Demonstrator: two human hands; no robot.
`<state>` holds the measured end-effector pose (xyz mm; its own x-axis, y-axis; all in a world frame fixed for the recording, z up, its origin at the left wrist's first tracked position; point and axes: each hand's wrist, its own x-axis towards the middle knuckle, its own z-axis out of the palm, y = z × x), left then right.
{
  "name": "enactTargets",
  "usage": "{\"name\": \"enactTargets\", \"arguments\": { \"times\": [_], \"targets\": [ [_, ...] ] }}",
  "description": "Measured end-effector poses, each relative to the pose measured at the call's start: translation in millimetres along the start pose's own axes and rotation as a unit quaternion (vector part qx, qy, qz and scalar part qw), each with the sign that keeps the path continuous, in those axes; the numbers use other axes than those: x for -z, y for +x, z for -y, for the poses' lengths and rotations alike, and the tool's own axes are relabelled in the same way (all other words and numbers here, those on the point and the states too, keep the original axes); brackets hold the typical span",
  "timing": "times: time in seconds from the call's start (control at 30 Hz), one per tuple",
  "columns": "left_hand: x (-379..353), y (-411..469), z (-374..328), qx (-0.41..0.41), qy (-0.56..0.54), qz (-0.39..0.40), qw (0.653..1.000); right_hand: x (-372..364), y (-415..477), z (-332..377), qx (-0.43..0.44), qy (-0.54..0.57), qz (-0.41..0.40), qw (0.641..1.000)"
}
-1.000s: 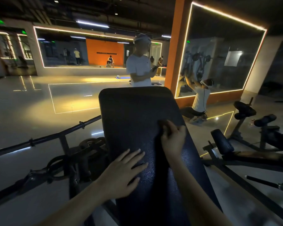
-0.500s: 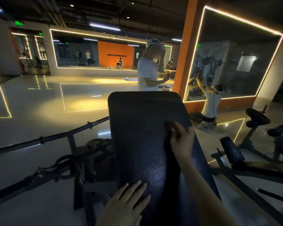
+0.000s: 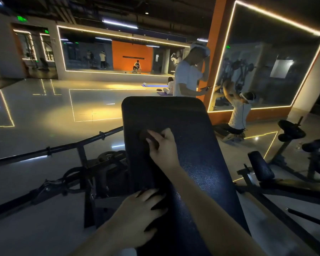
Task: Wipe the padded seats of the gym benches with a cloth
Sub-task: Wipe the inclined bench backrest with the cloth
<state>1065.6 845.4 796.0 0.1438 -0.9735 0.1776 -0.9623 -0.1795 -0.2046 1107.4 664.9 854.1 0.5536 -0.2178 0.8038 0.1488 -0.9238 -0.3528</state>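
Fingers [image 3: 151, 195] of the left hand [image 3: 137, 215] lie spread and loose over the near left edge of the padded seat [image 3: 183, 117], holding nothing and seemingly just steadying the bench (a barbell [image 3: 63, 149] sits on its rack off to that side). Farther up the pad, toward its left margin, is the cloth [image 3: 148, 140], a small dark wad pressed flat against the vinyl. The right hand [image 3: 163, 146] sits on top of it, its arm reaching diagonally across the seat. Its fingers [image 3: 154, 134] curl over the wad and grip it, one of them laid straighter along the upper edge, so the cloth pokes out leftward from under the fingertips. Standing here, I'd judge this pad partly done at best. The dim light shows no line between wiped and unwiped, and the top strip and the right half look as though they want passes yet. Over to the right a second bench [image 3: 260, 167] stands well apart with nobody at it, so that one is probably left to do.
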Motion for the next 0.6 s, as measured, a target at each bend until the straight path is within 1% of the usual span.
{"name": "enactTargets", "arguments": {
  "times": [0.03,0.1,0.13,0.23,0.3,0.37,0.4,0.43,0.47,0.5,0.53,0.6],
  "targets": [
    [-2,2,1,-0.009,0.005,-0.009,1.000,2,1,1,0.008,-0.009,0.019,1.000],
    [-3,4,1,-0.009,0.016,-0.024,1.000,6,1,-3,0.031,-0.026,0.014,0.999],
    [-2,4,-2,-0.008,0.016,-0.016,1.000,9,1,-9,0.036,-0.034,0.010,0.999],
    [1,3,-2,-0.002,0.011,-0.007,1.000,23,-7,-31,-0.007,-0.058,-0.015,0.998],
    [5,1,-3,0.012,-0.006,0.010,1.000,37,-9,-49,-0.087,-0.066,-0.054,0.993],
    [9,3,-4,0.021,-0.027,0.036,0.999,46,-9,-59,-0.212,-0.052,-0.089,0.972],
    [8,3,-3,0.026,-0.033,0.038,0.998,48,-9,-59,-0.254,-0.043,-0.100,0.961],
    [7,3,-2,0.034,-0.039,0.032,0.998,45,-8,-55,-0.270,-0.036,-0.104,0.957],
    [6,2,-3,0.037,-0.041,0.018,0.998,41,-10,-48,-0.272,-0.034,-0.095,0.957],
    [5,1,-3,0.026,-0.043,0.010,0.999,35,-12,-38,-0.255,-0.033,-0.088,0.962],
    [5,1,-3,0.007,-0.032,0.001,0.999,29,-15,-27,-0.226,-0.030,-0.080,0.970],
    [7,4,-4,-0.014,0.000,0.012,1.000,13,-29,-7,-0.151,-0.015,-0.053,0.987]
  ]
}}
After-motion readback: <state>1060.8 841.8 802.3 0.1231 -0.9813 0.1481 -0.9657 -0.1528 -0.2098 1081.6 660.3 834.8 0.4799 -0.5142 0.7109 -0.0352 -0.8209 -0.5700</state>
